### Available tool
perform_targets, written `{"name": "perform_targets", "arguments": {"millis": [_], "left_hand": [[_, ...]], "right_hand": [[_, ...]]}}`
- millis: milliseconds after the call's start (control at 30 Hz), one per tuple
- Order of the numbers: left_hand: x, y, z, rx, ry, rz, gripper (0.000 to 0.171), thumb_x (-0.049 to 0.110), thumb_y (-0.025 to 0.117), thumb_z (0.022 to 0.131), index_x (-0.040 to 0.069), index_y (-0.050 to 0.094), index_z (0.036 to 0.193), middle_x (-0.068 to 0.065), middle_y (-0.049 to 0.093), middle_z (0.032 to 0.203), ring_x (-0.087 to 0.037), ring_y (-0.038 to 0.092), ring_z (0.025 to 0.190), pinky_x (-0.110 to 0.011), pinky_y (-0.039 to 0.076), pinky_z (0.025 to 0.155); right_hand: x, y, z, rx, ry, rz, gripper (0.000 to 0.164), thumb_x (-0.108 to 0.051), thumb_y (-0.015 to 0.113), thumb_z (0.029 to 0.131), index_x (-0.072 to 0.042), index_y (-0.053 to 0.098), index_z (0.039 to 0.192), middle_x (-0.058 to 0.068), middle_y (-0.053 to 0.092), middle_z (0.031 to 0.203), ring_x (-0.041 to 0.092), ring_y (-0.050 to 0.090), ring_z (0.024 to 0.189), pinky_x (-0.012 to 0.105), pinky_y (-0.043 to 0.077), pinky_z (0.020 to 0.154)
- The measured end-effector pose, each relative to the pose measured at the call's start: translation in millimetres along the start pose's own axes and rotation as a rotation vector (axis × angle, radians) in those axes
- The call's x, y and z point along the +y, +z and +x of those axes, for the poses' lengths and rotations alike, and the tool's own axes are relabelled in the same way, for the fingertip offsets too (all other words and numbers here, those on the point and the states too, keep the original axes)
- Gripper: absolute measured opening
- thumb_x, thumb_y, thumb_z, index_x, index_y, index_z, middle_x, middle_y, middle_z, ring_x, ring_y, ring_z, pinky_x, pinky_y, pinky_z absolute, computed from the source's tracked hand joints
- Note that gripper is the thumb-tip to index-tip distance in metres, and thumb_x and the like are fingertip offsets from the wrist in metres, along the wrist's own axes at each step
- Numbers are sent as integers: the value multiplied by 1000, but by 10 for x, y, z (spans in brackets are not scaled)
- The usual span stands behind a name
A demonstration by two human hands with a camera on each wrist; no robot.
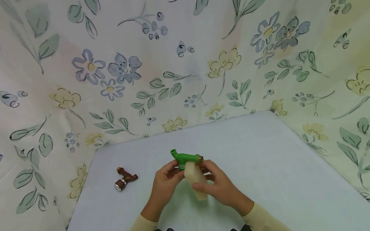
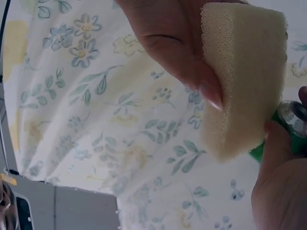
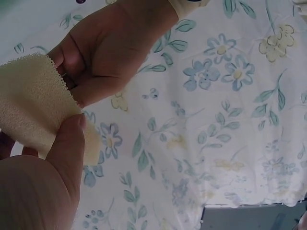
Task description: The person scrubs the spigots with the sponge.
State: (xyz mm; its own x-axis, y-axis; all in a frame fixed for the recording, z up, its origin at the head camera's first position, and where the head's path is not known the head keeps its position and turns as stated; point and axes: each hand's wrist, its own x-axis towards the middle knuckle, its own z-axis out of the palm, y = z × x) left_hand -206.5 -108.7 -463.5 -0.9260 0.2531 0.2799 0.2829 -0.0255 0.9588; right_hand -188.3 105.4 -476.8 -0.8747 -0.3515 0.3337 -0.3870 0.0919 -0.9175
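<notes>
A green tap [image 1: 186,158] with a brass threaded end is held up over the table by my left hand [image 1: 164,185], whose fingers grip its lower part. My right hand [image 1: 222,188] holds a cream sponge [image 1: 195,178] against the tap's near side, thumb on the sponge's face. In the left wrist view, the tap's silvery round end [image 2: 291,115] shows beside the sponge. The sponge [image 3: 36,105] blocks the tap in the right wrist view, with the right thumb [image 3: 71,139] pressed on it.
A dark brown tap [image 1: 125,178] with a brass thread and a silvery cap lies on the white table [image 1: 260,160] to the left. Floral cloth [image 1: 173,64] hangs behind the table and along its sides.
</notes>
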Motion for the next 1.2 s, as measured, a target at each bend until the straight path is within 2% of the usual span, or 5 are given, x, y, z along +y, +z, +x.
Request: {"name": "perform_targets", "arguments": {"millis": [200,333,500,700,1200], "left_hand": [[-115,-9,33,41,31,42,35,6,74,84,12,65,118,-8,57,116,-29,62,94,-35,56,76],[-115,-5,27,37,12,-4,37,11,76,83,12,65,118,-11,57,114,-30,63,96,-38,56,77],[-73,17,7,-6,-48,-120,40,9,76,83,8,62,120,-16,58,117,-34,63,98,-42,55,80],[-44,28,1,-94,-8,-151,40,5,74,83,4,61,121,-17,56,120,-36,62,99,-42,54,81],[-69,20,35,-36,4,-146,38,8,67,90,2,55,125,-19,58,120,-35,62,100,-44,54,80]], "right_hand": [[-5,22,5,10,32,-23,48,-29,76,84,-28,52,125,-3,52,120,21,51,107,41,50,85],[4,13,17,20,55,-35,49,-32,75,85,-29,51,128,-4,51,121,21,51,107,41,50,85],[-61,-44,35,34,81,-22,56,-28,74,86,-25,48,135,-1,51,122,25,51,107,43,49,86],[-246,-116,50,39,105,32,53,-15,69,90,-10,46,137,6,51,125,31,51,109,43,51,85],[33,-22,5,39,50,8,54,-27,73,88,-27,47,135,-2,50,126,22,50,110,39,50,86]]}}
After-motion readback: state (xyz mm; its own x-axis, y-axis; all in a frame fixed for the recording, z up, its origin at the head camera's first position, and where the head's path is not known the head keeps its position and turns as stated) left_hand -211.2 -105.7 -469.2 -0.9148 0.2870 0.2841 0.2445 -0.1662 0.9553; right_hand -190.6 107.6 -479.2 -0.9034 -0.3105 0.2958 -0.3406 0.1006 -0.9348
